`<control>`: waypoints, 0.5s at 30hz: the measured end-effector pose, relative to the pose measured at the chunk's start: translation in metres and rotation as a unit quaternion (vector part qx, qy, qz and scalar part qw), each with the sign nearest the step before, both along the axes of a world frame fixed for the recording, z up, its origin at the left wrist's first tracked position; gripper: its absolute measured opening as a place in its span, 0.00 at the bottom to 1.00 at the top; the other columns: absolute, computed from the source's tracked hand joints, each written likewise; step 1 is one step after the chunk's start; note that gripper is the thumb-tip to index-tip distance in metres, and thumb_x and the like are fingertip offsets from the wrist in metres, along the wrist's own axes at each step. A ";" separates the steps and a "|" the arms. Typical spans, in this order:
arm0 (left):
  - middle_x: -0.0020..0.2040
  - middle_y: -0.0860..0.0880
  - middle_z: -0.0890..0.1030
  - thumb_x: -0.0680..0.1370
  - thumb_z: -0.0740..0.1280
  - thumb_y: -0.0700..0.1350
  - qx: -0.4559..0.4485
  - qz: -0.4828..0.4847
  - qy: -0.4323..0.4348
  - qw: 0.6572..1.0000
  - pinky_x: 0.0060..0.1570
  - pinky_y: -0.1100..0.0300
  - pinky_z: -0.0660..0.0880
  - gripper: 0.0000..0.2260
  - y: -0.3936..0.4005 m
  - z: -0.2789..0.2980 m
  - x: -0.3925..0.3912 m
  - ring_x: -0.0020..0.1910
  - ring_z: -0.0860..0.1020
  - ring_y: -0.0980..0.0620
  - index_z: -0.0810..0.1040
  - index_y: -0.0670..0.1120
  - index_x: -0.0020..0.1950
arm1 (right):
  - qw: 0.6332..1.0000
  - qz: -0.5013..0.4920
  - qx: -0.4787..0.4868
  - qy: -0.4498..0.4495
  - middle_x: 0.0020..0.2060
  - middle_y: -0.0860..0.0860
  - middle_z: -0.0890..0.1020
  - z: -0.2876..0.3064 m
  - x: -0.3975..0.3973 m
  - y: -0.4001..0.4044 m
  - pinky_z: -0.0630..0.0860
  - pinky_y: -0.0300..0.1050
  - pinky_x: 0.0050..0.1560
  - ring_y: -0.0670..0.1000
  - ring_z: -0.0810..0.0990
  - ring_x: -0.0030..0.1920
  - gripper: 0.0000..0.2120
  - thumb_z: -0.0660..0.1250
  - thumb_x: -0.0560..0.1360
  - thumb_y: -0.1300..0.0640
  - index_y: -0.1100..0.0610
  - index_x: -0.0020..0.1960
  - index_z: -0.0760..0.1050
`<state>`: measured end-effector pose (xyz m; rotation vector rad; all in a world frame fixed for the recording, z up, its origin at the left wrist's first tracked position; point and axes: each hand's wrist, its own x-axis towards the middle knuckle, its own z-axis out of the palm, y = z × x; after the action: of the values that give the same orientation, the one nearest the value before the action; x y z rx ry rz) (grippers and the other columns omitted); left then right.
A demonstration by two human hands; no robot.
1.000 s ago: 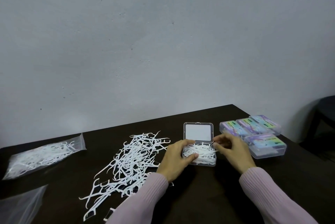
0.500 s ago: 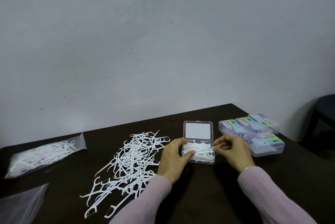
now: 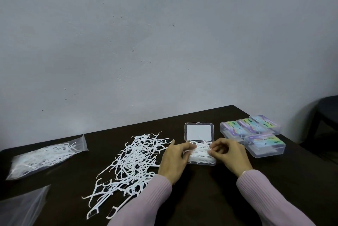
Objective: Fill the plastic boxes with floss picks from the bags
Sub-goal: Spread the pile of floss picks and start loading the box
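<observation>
We are partway through the job. Just beyond our right hand [image 3: 230,154] sit four closed boxes [image 3: 253,134] with coloured labels, three in a row and one nearer us; we judge these filled and finished.

Between our two hands lies the open box [image 3: 200,159], its lid [image 3: 199,132] hinged back away from us, and it is heaped with white floss picks [image 3: 201,149] that stand a little proud of the rim. Our left hand [image 3: 173,159] grips the box's near-left side, thumb curled over onto the picks. Our right hand's fingers are curled in at the box's right edge and seem to pinch or tuck a few picks; the exact contact is too small to tell.

To the outside of our left hand, a large loose pile of picks [image 3: 131,159] is spread on the dark table [image 3: 210,198]. Further out lies a full bag [image 3: 43,156], and nearer us an apparently empty bag [image 3: 20,207].

So we judge this box nearly ready for closing, with plenty of picks left to pack. We see no further empty boxes in view.
</observation>
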<state>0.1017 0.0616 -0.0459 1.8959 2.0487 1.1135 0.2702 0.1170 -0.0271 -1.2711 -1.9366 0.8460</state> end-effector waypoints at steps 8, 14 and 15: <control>0.53 0.50 0.83 0.78 0.66 0.44 0.009 0.000 0.035 0.999 0.75 0.59 0.48 0.12 -0.002 0.011 0.003 0.48 0.79 0.57 0.79 0.54 0.60 | 0.995 -0.031 0.063 -0.075 0.38 0.45 0.79 0.005 -0.002 0.001 0.73 0.32 0.40 0.42 0.77 0.38 0.05 0.71 0.71 0.55 0.48 0.43 0.77; 0.59 0.55 0.81 0.78 0.66 0.45 -0.011 -0.008 0.004 1.000 0.75 0.54 0.53 0.10 0.002 0.004 0.000 0.64 0.74 0.53 0.81 0.55 0.57 | 0.985 -0.048 0.110 -0.124 0.39 0.45 0.80 0.013 -0.008 0.002 0.75 0.35 0.46 0.41 0.76 0.40 0.05 0.70 0.71 0.48 0.48 0.45 0.77; 0.59 0.56 0.80 0.77 0.66 0.44 -0.008 -0.013 0.001 1.000 0.74 0.55 0.54 0.10 0.002 0.004 0.000 0.64 0.74 0.54 0.81 0.54 0.55 | 0.980 -0.041 0.123 -0.150 0.39 0.44 0.79 0.014 -0.011 0.003 0.75 0.36 0.48 0.41 0.76 0.40 0.07 0.69 0.71 0.47 0.48 0.46 0.78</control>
<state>0.1019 0.0639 -0.0422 1.9103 2.0213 1.0861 0.2597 0.1198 -0.0133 -1.3772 -2.1262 0.3729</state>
